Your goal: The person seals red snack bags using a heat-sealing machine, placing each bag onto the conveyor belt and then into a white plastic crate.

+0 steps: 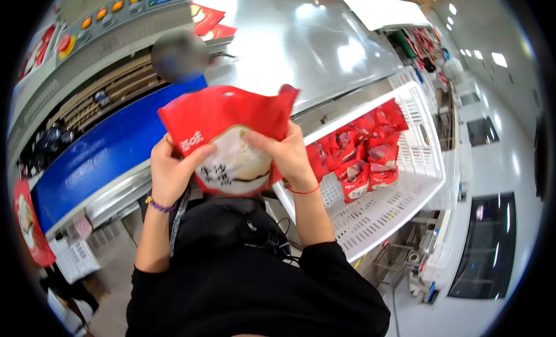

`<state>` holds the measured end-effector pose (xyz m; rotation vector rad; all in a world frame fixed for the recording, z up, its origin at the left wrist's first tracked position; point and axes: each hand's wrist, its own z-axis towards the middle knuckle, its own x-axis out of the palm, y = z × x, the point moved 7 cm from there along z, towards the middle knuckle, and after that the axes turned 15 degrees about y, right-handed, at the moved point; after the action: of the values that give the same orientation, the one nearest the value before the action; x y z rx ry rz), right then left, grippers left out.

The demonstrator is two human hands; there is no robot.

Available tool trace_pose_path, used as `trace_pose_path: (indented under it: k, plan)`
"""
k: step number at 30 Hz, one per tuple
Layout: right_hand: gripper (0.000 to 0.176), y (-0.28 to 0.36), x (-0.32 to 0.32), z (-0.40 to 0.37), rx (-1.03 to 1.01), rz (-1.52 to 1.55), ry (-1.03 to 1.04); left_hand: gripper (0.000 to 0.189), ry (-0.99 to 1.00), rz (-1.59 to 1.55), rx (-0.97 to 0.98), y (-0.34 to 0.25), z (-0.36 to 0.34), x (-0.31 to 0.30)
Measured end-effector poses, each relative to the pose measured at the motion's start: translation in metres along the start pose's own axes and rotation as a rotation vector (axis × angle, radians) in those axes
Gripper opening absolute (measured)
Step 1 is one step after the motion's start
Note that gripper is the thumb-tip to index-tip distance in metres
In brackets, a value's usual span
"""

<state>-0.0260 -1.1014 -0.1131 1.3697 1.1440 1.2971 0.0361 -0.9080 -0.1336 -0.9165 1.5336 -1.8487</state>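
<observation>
A red food pouch (231,114) with a white printed front is held up before my body, its top edge pointing away from me. My left hand (171,169) grips its left side, thumb pressed on the front and fingers behind. My right hand (289,154) grips the right side the same way, its thumb lying on the white panel. The fingers behind the pouch are hidden. To the right, a white plastic basket (382,221) holds several similar red pouches (370,157).
A blue conveyor belt (98,169) runs along a machine with a control panel (104,15) at left. Behind the pouch is a steel table (278,53), with more red pouches (208,21) at its left end. Another red pouch (29,221) shows at the far left.
</observation>
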Motion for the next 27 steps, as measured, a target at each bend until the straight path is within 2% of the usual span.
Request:
trace_pose_path:
  k: [1,2,3,5,7,8,9,11,13,14,15,17,18,19,21,22,23,27]
  plan:
    - [0.031,-0.005,-0.004,0.002,0.017,-0.031,-0.011,0.021,-0.050,0.115,0.028,-0.003,0.001,-0.007]
    - [0.023,-0.006,-0.007,0.005,-0.041,0.009,0.007,0.019,-0.036,0.082,-0.011,-0.005,0.004,-0.008]
    - [0.022,-0.008,-0.010,0.006,-0.022,-0.003,0.040,0.017,-0.016,0.088,0.031,-0.005,0.007,-0.012]
    - [0.038,-0.038,-0.045,0.007,-0.119,0.163,0.026,0.020,0.086,0.018,0.103,-0.001,0.014,-0.019]
    - [0.043,-0.043,-0.059,0.016,-0.110,0.195,-0.051,0.025,0.116,0.007,-0.093,0.006,0.024,-0.018]
    - [0.041,-0.037,-0.062,0.020,-0.101,0.097,-0.124,0.031,0.082,0.069,0.027,0.004,0.032,-0.019]
    - [0.035,-0.025,-0.063,0.028,-0.193,-0.146,-0.142,0.033,0.013,0.115,-0.090,0.014,0.039,-0.029]
    - [0.031,-0.015,-0.073,0.038,-0.181,-0.570,-0.254,0.033,-0.090,0.414,0.317,0.015,0.059,-0.037]
    - [0.027,-0.006,-0.071,0.054,-0.180,-0.571,-0.308,0.032,-0.192,0.401,0.069,0.022,0.067,-0.048]
    - [0.027,-0.013,-0.079,0.064,-0.156,-0.472,-0.282,0.033,-0.206,0.317,-0.021,0.035,0.075,-0.052]
    - [0.027,-0.015,-0.083,0.074,-0.149,-0.471,-0.269,0.033,-0.244,0.127,0.006,0.041,0.081,-0.050]
    - [0.027,-0.028,-0.095,0.093,-0.137,-0.091,-0.232,0.027,-0.221,-0.002,-0.074,0.055,0.095,-0.049]
    - [0.027,-0.030,-0.100,0.099,-0.106,-0.093,-0.197,0.028,-0.164,-0.129,-0.121,0.062,0.101,-0.045]
    - [0.027,-0.030,-0.104,0.105,-0.102,-0.097,-0.189,0.031,-0.216,-0.121,-0.099,0.064,0.106,-0.048]
    - [0.024,-0.023,-0.106,0.115,-0.151,-0.251,-0.186,0.031,-0.228,0.072,-0.195,0.079,0.120,-0.058]
    - [0.022,-0.021,-0.108,0.121,-0.138,-0.244,-0.165,0.034,-0.294,0.007,-0.151,0.091,0.129,-0.061]
    - [0.022,-0.020,-0.109,0.127,-0.134,-0.248,-0.154,0.034,-0.338,0.116,-0.150,0.089,0.133,-0.066]
    - [0.026,-0.021,-0.101,0.150,-0.093,-0.299,-0.215,0.030,-0.418,0.223,-0.242,0.082,0.133,-0.093]
